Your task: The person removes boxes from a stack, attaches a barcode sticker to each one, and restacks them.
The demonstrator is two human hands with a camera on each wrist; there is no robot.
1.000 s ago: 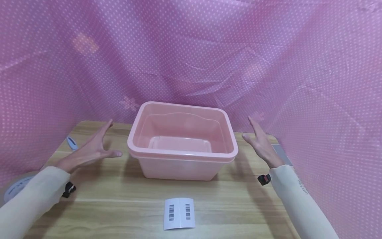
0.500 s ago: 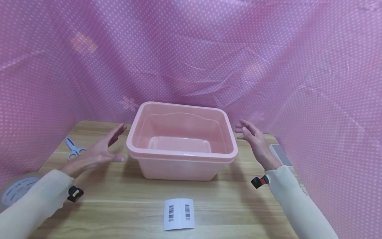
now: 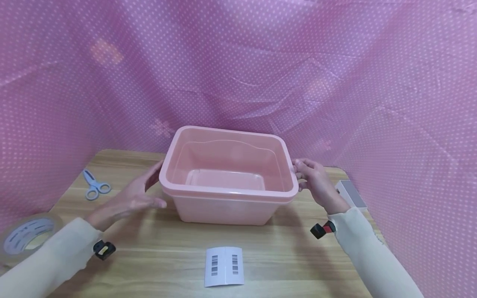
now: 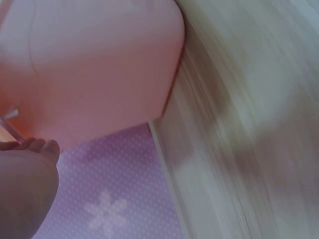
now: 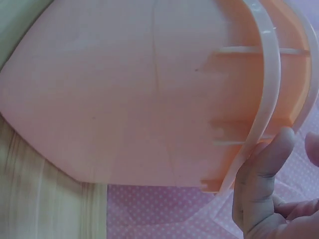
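A pink plastic basin (image 3: 225, 211) with a broad rim stands on the wooden table, its inside bare. My left hand (image 3: 130, 203) is at its left side, fingers extended to just under the rim and thumb apart, pointing along the front. In the left wrist view, the fingertips (image 4: 47, 145) meet the basin's outer wall near the rim. On the other side is my right hand (image 3: 314, 184), fingers slightly bent. The right wrist view has one fingertip (image 5: 284, 137) right at the ribbed underside of the rim, with the thumb separate from it.
A white card with barcodes (image 3: 224, 267) lies in front of the basin. Light blue scissors (image 3: 95, 185) and a roll of tape (image 3: 56, 223) are on the left. A white box (image 3: 350, 194) sits at the right edge. Pink dotted cloth (image 3: 238, 74) encloses the table.
Both hands have moved inward from the sides to the basin's rim, and the right fingers have bent a little. The scissors and tape roll are now more exposed. The basin stays put.
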